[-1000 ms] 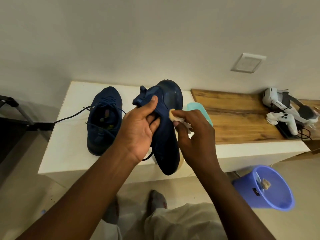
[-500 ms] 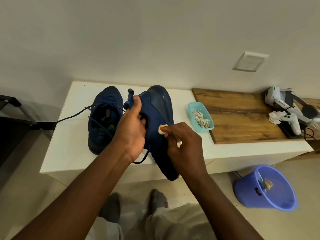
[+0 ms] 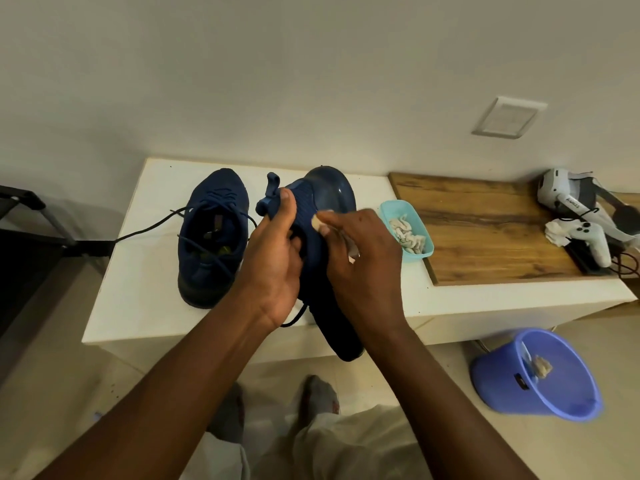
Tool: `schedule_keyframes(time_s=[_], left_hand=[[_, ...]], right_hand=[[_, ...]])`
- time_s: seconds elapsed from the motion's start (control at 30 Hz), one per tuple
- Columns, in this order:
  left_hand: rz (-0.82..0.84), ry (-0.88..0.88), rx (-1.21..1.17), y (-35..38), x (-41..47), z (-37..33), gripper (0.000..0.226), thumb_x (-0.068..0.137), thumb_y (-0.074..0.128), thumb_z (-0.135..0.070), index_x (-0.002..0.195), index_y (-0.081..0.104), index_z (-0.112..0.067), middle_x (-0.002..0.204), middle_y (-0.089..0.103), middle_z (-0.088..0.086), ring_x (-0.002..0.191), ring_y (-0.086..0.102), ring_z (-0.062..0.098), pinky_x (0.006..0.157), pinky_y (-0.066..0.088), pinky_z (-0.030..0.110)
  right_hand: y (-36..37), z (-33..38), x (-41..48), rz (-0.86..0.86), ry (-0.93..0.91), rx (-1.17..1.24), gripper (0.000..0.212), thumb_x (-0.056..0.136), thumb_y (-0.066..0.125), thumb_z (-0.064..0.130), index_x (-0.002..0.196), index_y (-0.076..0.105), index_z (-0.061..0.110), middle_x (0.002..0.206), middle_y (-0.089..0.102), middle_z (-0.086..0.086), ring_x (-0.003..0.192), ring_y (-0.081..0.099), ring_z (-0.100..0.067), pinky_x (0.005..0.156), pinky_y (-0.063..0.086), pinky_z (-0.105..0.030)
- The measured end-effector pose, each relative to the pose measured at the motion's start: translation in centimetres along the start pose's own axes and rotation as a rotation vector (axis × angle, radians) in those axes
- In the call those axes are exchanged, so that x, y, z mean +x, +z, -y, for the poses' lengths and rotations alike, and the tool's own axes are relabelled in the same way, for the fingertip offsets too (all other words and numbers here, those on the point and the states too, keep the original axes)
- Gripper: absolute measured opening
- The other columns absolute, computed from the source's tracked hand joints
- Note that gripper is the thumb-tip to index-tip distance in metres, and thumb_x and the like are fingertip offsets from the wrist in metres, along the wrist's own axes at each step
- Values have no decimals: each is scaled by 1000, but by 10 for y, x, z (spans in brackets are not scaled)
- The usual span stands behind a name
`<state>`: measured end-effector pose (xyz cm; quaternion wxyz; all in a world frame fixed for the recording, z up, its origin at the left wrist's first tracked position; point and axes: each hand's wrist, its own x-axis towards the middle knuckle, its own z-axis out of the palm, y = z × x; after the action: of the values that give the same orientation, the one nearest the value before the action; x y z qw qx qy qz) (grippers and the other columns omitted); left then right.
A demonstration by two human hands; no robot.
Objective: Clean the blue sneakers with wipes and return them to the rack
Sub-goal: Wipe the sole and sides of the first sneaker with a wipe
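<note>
L hand [image 3: 273,268] is gripping shoe [image 3: 327,202] at collar, holding it over bench [image 3: 138,271] front edge, betw. both hands. Long axis is running far-to-near, near end pointing at person. R hand [image 3: 360,258] is pinching wipe [image 3: 317,221] onto shoe's side; next stroke prob. going along axis.

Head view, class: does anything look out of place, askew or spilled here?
Nothing is spilled. One oddity: the resting sneaker lies untied, and a dark lace trails off the white table's left edge, where it could snag.
</note>
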<state>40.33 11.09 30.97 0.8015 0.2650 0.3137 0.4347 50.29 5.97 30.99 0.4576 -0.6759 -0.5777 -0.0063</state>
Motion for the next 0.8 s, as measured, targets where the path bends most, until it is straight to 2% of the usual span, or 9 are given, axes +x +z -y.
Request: schedule_keyframes(time_s=[0.1, 0.2, 0.3, 0.37, 0.47, 0.53, 0.6, 0.7, 0.8], left_hand=[[49, 17, 26, -1, -2, 5, 51, 106, 42, -43, 137, 57, -5, 126, 70, 14, 116, 68, 21, 90, 59, 30], [47, 6, 1, -4, 3, 2, 51, 105, 45, -46, 137, 57, -9, 126, 70, 12, 117, 68, 21, 94, 58, 34], [26, 34, 14, -6, 11, 0, 44, 103, 52, -37, 138, 57, -11, 128, 70, 9, 119, 67, 20, 100, 55, 39], [40, 55, 60, -9, 17, 4, 39, 102, 57, -24, 138, 56, -9, 130, 68, 13, 120, 66, 24, 102, 54, 41], [30, 38, 106, -15, 20, 7, 36, 101, 59, -21, 135, 58, -11, 124, 71, 13, 114, 69, 27, 95, 58, 41], [25, 26, 129, -22, 22, 4, 36, 102, 58, -27, 135, 58, -14, 123, 72, 10, 113, 70, 26, 90, 60, 37], [26, 11, 123, -25, 24, 2, 39, 103, 54, -33, 138, 56, -16, 125, 72, 7, 115, 69, 22, 89, 60, 34], [57, 3, 113, -25, 25, 3, 40, 106, 48, -34, 143, 50, -20, 129, 70, 4, 117, 68, 19, 97, 56, 38], [101, -3, 148, -24, 24, 7, 37, 108, 43, -33, 143, 51, -23, 130, 69, 7, 120, 67, 23, 100, 55, 41]], right_hand=[[7, 13, 8, -9, -23, -42, 16, 97, 62, 18, 107, 73, 22, 95, 66, 6, 89, 53, -2, 76, 36, -5], [4, -2, -11, 20, -5, -28, 16, 97, 62, 18, 110, 72, 20, 96, 65, 3, 89, 57, -5, 76, 44, -12], [-2, -25, -26, 99, 152, 10, 17, 99, 62, 22, 112, 72, 23, 100, 67, 5, 92, 60, -4, 80, 53, -27], [-1, -29, -22, 98, 216, 21, 17, 98, 62, 21, 111, 73, 23, 102, 68, 6, 94, 60, -3, 83, 52, -26], [6, -14, -20, 125, 64, 22, 19, 97, 61, 13, 112, 72, 18, 99, 67, 2, 92, 60, -6, 80, 48, -18], [9, -11, -27, 221, -58, -27, 21, 96, 61, 8, 111, 73, 18, 96, 66, 2, 91, 59, -12, 77, 49, -23], [7, -16, -33, 267, -78, -96, 24, 93, 63, 6, 110, 74, 19, 95, 66, 2, 90, 59, -15, 76, 51, -31], [8, -25, -18, 159, 44, -70, 19, 95, 63, 11, 106, 75, 19, 94, 67, 0, 89, 62, -17, 76, 53, -41], [15, -13, -6, 99, 45, -23, 18, 98, 58, 16, 107, 74, 21, 96, 67, 3, 92, 61, -13, 80, 51, -35]])
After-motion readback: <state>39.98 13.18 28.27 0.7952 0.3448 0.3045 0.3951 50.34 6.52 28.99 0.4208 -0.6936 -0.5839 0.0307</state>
